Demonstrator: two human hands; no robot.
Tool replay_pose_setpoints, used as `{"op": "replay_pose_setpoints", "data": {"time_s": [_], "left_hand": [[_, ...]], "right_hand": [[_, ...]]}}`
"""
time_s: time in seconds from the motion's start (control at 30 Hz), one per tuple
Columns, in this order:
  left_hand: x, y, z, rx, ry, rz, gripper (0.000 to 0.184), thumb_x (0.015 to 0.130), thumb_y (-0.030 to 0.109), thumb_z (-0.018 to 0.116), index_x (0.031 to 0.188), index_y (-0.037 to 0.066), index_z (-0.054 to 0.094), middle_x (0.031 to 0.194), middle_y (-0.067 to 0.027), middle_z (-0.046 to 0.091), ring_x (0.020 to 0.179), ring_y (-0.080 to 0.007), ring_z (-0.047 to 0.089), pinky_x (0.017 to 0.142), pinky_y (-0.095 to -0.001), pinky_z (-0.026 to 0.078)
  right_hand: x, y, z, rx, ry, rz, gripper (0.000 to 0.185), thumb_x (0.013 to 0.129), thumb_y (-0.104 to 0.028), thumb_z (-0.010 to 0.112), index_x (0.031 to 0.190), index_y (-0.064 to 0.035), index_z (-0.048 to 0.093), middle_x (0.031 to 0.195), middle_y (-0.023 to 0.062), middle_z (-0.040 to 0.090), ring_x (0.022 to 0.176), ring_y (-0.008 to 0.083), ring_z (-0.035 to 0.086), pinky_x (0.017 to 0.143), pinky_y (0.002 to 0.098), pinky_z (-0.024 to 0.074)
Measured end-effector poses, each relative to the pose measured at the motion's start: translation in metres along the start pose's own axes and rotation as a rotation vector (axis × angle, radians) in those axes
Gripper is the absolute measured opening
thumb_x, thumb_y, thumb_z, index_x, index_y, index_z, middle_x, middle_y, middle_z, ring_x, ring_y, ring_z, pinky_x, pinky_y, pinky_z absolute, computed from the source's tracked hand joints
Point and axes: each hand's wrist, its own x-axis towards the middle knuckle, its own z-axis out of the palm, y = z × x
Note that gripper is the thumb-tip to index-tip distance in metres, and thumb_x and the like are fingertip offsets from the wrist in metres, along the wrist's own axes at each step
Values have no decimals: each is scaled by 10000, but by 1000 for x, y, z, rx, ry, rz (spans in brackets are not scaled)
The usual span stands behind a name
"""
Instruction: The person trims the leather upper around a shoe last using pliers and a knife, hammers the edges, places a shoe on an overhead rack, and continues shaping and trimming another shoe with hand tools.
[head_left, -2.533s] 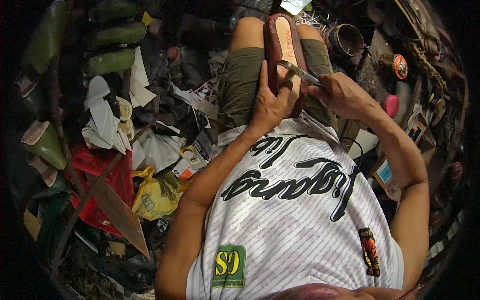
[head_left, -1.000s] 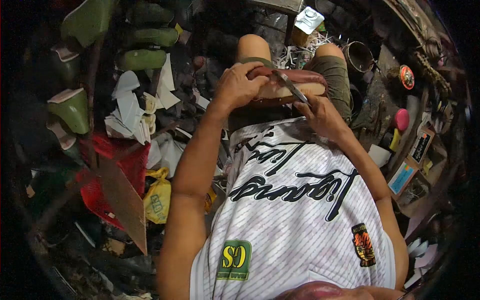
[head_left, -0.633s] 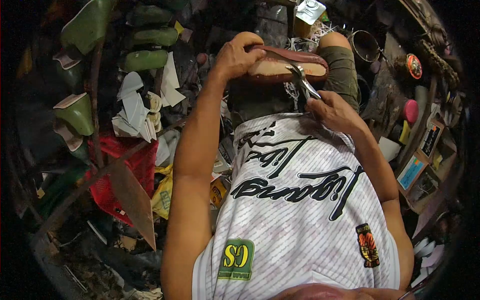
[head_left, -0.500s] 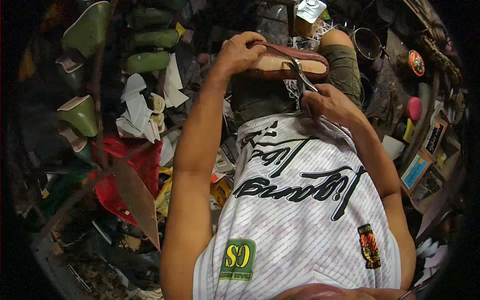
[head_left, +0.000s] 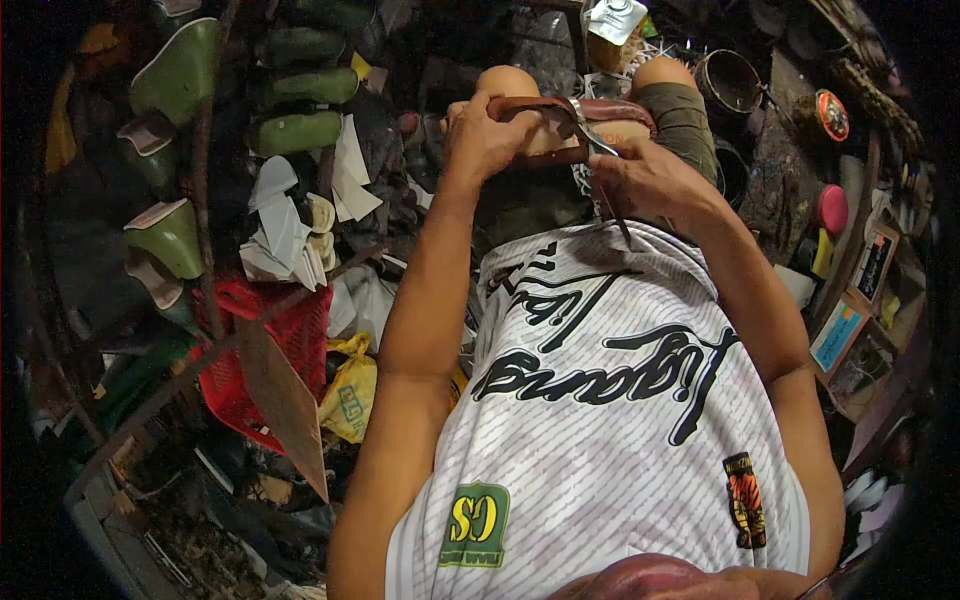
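A reddish-brown leather shoe (head_left: 620,112) lies sideways over my knees, its pale insole with orange print facing up. My left hand (head_left: 488,138) is closed around the shoe's left end, with the thumb over the insole. My right hand (head_left: 655,180) grips metal pincers (head_left: 590,135). Their curved jaw reaches across the middle of the shoe to its far edge; whether it bites the leather I cannot tell. One dark handle sticks out below my right hand, towards the shirt.
Green shoe lasts (head_left: 295,132) lie at upper left, beside white cut pieces (head_left: 275,225). Lower down are a red basket (head_left: 312,330) and a yellow bag (head_left: 348,395). To the right sit a round tin (head_left: 831,115) and a pink round object (head_left: 832,209).
My right hand and the pincers have moved left and a little up along the shoe. The jaw now lies nearer my left hand, whose thumb has come further over the insole.
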Motion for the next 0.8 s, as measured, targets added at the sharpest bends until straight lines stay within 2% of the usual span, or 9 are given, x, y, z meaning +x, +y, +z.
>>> {"op": "replay_pose_setpoints", "data": {"time_s": [0.07,0.2,0.27,0.4,0.47,0.67,0.73,0.77,0.8], "left_hand": [[-2,-1,2,-194,-123,-151,724,632,539,710,1185,84,601,1201,-250,528,1185,-379,448,1023,-433,349],[3,-2,11,-177,-19,-107,672,638,471,754,1096,-4,628,1081,-199,643,985,-316,633,854,-378,500],[6,6,6,86,-7,-117,642,639,498,741,1083,43,648,1065,-199,649,1011,-315,618,883,-396,479],[17,8,2,-10,-120,-86,649,645,535,721,1099,76,649,1091,-209,633,1065,-350,576,931,-424,438],[21,4,8,-150,-193,-145,714,631,578,684,1098,39,647,1136,-243,589,1158,-361,473,1018,-433,320],[21,6,9,-64,-179,-101,651,649,557,661,1102,89,654,1125,-236,602,1134,-355,492,1005,-438,327],[28,13,-1,-75,-207,-81,615,649,536,657,1101,120,657,1130,-229,602,1131,-354,495,1006,-437,324],[33,16,-4,-80,-230,-51,581,648,516,654,1099,150,660,1135,-222,603,1129,-352,497,1007,-436,322],[45,12,1,-34,-268,19,525,658,464,639,1097,176,659,1137,-176,619,1137,-348,493,1009,-436,316]], "right_hand": [[1,-17,-3,-49,-40,-55,319,950,-294,494,935,-4,626,671,66,591,589,151,538,560,316,429],[5,-8,2,-10,-14,-79,292,975,-273,460,1015,-21,601,651,58,569,555,149,533,510,307,425],[5,-1,3,-95,25,-128,294,978,-277,455,1029,-24,595,644,43,556,552,142,527,508,305,425],[-1,-11,2,-41,-8,-30,300,983,-279,435,1062,-28,580,645,39,538,559,150,517,536,310,426],[-3,-14,0,3,4,14,300,982,-276,434,1056,-25,581,652,48,541,559,155,511,541,314,421],[6,-8,2,-81,29,15,290,963,-248,471,957,7,607,677,113,570,613,184,558,588,356,444],[19,14,16,-172,289,-295,272,947,-223,485,944,19,610,722,194,596,643,302,589,646,400,462],[25,21,19,-173,290,-288,272,947,-223,485,944,19,610,722,194,596,643,302,589,646,400,462],[31,22,23,-176,363,-296,261,938,-207,491,944,26,606,751,232,598,681,370,589,670,418,464]]}}
